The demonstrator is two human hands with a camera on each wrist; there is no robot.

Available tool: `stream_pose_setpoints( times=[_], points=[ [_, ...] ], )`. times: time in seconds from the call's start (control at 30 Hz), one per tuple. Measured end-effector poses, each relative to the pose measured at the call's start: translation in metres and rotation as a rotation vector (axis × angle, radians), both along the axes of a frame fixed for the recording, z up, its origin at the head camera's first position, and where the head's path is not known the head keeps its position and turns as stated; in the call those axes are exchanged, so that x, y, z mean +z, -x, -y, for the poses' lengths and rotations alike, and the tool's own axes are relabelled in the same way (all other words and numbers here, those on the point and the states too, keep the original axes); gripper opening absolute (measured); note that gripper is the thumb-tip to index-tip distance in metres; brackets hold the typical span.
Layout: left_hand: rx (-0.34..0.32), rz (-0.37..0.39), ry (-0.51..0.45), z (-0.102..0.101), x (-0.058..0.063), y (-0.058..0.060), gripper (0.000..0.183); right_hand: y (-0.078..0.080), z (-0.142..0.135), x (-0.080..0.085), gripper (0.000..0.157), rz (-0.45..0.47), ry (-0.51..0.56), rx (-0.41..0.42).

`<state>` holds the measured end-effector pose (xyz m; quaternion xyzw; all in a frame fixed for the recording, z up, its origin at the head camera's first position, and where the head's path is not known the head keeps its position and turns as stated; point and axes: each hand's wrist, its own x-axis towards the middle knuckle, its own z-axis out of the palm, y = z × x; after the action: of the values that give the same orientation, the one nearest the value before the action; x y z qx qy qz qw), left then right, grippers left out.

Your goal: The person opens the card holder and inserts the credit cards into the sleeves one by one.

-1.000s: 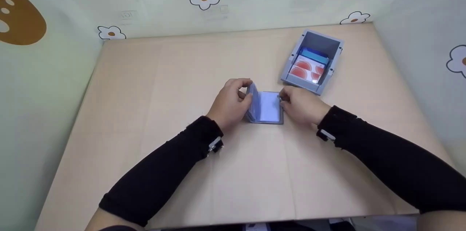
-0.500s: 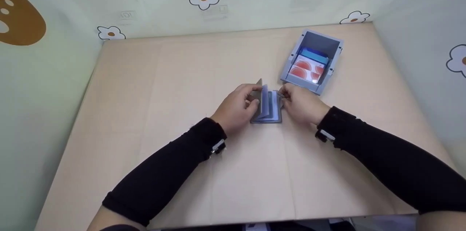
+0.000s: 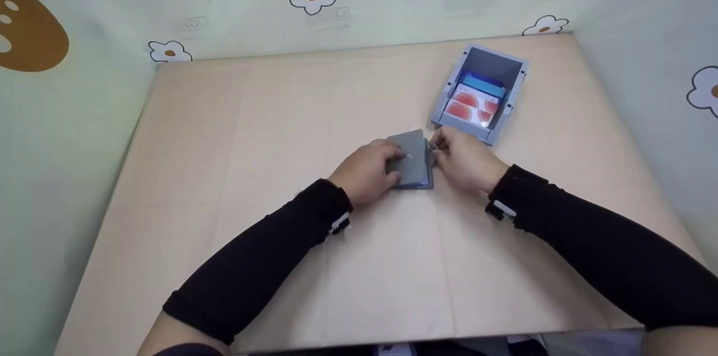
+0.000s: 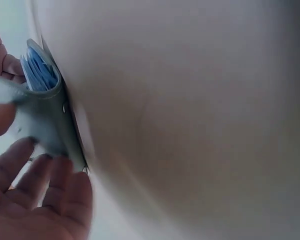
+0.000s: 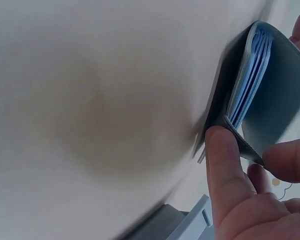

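A small grey-green card holder [image 3: 411, 164] lies on the table, its front cover folded over and slightly raised at the right edge. Bluish clear sleeves [image 5: 251, 77] show between the covers in the right wrist view. My left hand [image 3: 366, 172] is at the spine side, with index finger and thumb touching the cover. In the left wrist view its fingers [image 4: 55, 185] extend loosely near the spine. At the right edge, my right hand [image 3: 466, 158] pinches the holder's closing flap [image 5: 243, 144] between thumb and index finger.
A grey bin [image 3: 489, 134] stands just behind my right hand. Inside it are white boxes with red circles [image 3: 472, 106] and a blue box [image 3: 483, 86]. Patterned walls [image 3: 381, 3] border the beige table [image 3: 269, 120] at the back and sides.
The holder stood open with pages upright in my left hand. The pages and front cover have been turned over to the right. My right hand has stayed at the right edge.
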<state>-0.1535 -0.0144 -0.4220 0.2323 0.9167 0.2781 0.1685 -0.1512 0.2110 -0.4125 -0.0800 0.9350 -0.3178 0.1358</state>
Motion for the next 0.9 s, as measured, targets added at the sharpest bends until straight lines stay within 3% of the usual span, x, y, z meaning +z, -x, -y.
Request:
stream_pose_setpoints(
  times=[0.27,0.57,0.9],
  points=[
    [-0.104,-0.103,0.166,-0.005,0.001,-0.003,0.052,0.0,0.006,-0.005,0.006,-0.042,0.01,0.002],
    [-0.128,-0.138,0.178,-0.006,-0.001,-0.005,0.055,0.002,0.014,-0.013,0.009,-0.22,-0.084,0.157],
    [-0.136,-0.129,0.153,-0.006,-0.002,-0.004,0.053,0.0,0.016,-0.014,0.007,-0.248,-0.12,0.219]
  ],
)
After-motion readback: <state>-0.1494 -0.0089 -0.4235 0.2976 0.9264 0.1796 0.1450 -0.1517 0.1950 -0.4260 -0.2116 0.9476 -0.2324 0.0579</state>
